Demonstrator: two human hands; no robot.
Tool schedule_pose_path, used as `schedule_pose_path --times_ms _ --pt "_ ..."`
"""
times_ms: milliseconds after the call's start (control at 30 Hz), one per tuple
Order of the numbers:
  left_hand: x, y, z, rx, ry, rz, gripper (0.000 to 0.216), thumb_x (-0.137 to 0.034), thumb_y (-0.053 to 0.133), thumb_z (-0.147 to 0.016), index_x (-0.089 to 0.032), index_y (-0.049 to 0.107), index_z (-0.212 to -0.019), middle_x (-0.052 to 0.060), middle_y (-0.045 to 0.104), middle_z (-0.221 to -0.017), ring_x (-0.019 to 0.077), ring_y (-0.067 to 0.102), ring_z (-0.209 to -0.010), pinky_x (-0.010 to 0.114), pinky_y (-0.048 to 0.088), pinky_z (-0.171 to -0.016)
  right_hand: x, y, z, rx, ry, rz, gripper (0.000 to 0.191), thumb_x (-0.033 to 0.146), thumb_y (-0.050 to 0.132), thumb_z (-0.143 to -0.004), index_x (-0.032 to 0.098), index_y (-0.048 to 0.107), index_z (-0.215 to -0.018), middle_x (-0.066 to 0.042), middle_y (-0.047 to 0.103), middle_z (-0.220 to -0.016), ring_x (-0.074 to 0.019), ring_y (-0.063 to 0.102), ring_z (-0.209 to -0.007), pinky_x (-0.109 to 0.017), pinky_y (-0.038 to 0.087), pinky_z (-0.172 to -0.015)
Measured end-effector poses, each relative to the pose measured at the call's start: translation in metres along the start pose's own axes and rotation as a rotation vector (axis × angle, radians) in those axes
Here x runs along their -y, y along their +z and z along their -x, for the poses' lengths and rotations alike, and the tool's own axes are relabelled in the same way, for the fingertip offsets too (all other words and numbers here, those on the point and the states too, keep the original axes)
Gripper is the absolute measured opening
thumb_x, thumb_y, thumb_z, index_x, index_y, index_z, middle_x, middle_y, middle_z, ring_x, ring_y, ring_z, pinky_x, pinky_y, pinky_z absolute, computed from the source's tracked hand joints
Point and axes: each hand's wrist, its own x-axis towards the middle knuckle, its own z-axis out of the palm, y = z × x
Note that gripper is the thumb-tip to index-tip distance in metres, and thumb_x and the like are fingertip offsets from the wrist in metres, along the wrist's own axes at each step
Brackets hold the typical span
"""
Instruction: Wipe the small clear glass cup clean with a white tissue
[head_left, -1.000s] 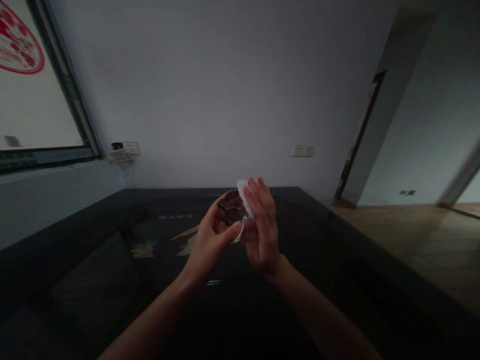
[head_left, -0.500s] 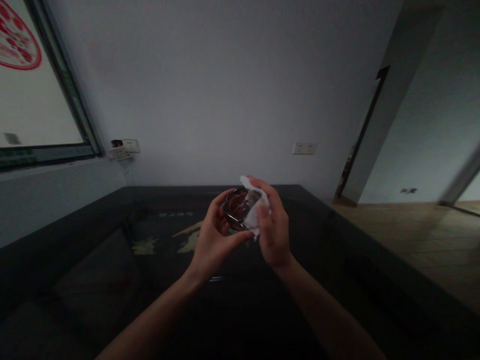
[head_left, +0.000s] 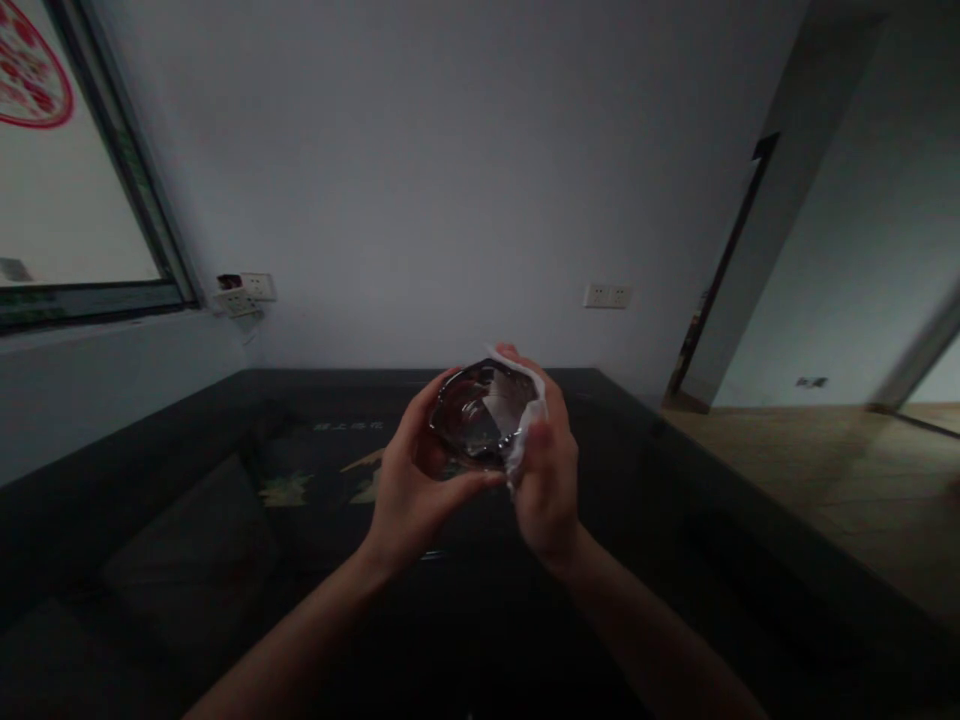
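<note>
I hold a small clear glass dish point(head_left: 471, 420) up in front of me, its open side tilted toward the camera. My left hand point(head_left: 411, 490) grips its left rim with thumb below and fingers behind. My right hand point(head_left: 546, 470) presses a white tissue point(head_left: 521, 415) against the dish's right rim and inner wall, fingers curled over it. Both hands hover above a dark glossy table point(head_left: 322, 450).
The room is dim. A window point(head_left: 67, 200) with a red sticker is at the left, wall sockets point(head_left: 244, 295) beside it and another socket point(head_left: 607, 296) on the far wall. Wooden floor point(head_left: 847, 480) and a doorway lie to the right.
The dish has turned so its open side faces me more. My right hand has shifted from flat fingers on the tissue to a curled grip over the rim.
</note>
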Motion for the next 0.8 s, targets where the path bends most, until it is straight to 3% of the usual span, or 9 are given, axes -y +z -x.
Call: schedule_pose_path --times_ms 100,200,333,433,500,633,800 --pt "-0.001 0.000 -0.001 -0.051 0.033 -0.011 0.072 -0.022 0.083 -0.062 -0.025 0.051 -0.126 0.009 0.056 -0.133 0.0260 0.055 -0.120 0.043 0.045 -0.104 0.006 0.004 0.007 0.039 -0.117 0.161 0.044 0.034 0.035 -0.096 0.031 0.034 -0.141 -0.004 0.035 -0.150 -0.0246 0.029 -0.140 -0.055 0.023 -0.115" --pt "-0.003 0.000 -0.001 -0.043 0.047 -0.017 0.072 -0.025 0.083 -0.061 -0.025 0.051 -0.125 0.009 0.057 -0.132 0.0260 0.056 -0.120 0.042 0.046 -0.104 0.010 0.001 0.006 0.048 -0.135 0.195 0.044 0.034 0.035 -0.096 0.031 0.035 -0.140 -0.003 0.037 -0.149 -0.0246 0.032 -0.139 -0.054 0.027 -0.114" --pt "-0.005 0.000 0.001 0.042 0.010 -0.032 0.083 -0.031 0.087 -0.054 -0.025 0.051 -0.128 0.011 0.056 -0.132 0.0300 0.053 -0.122 0.048 0.044 -0.104 0.013 -0.007 -0.008 0.060 0.082 -0.058 0.041 0.043 0.031 -0.096 0.027 0.050 -0.128 -0.006 0.058 -0.130 -0.0233 0.056 -0.118 -0.044 0.051 -0.096" --pt "-0.006 0.000 0.002 0.073 0.009 -0.034 0.086 -0.032 0.089 -0.049 -0.025 0.052 -0.127 0.011 0.056 -0.132 0.0306 0.052 -0.123 0.049 0.041 -0.107 0.015 -0.010 -0.013 0.089 0.199 -0.192 0.043 0.041 0.022 -0.098 0.025 0.056 -0.119 -0.006 0.067 -0.115 -0.0213 0.064 -0.106 -0.040 0.057 -0.084" --pt "-0.006 0.000 0.002 0.073 -0.003 -0.038 0.085 -0.031 0.089 -0.050 -0.024 0.053 -0.126 0.011 0.057 -0.131 0.0307 0.052 -0.123 0.049 0.041 -0.106 0.016 -0.010 -0.011 0.054 0.157 -0.124 0.041 0.042 0.025 -0.097 0.025 0.055 -0.120 -0.006 0.064 -0.119 -0.0215 0.061 -0.111 -0.042 0.053 -0.091" --pt "-0.007 -0.001 -0.001 0.035 0.004 -0.045 0.079 -0.026 0.087 -0.055 -0.022 0.053 -0.125 0.011 0.058 -0.129 0.0294 0.055 -0.119 0.047 0.044 -0.104 0.020 -0.008 -0.002 0.027 -0.054 0.139 0.040 0.042 0.038 -0.095 0.028 0.047 -0.130 -0.006 0.051 -0.137 -0.0258 0.044 -0.130 -0.052 0.035 -0.110" --pt "-0.007 0.000 -0.002 -0.005 0.062 -0.081 0.074 -0.018 0.085 -0.056 -0.023 0.054 -0.124 0.009 0.059 -0.128 0.0257 0.057 -0.118 0.042 0.045 -0.104 0.028 -0.007 0.002 0.073 -0.141 0.276 0.043 0.030 0.039 -0.094 0.030 0.040 -0.137 -0.005 0.042 -0.143 -0.0265 0.038 -0.134 -0.055 0.031 -0.112"
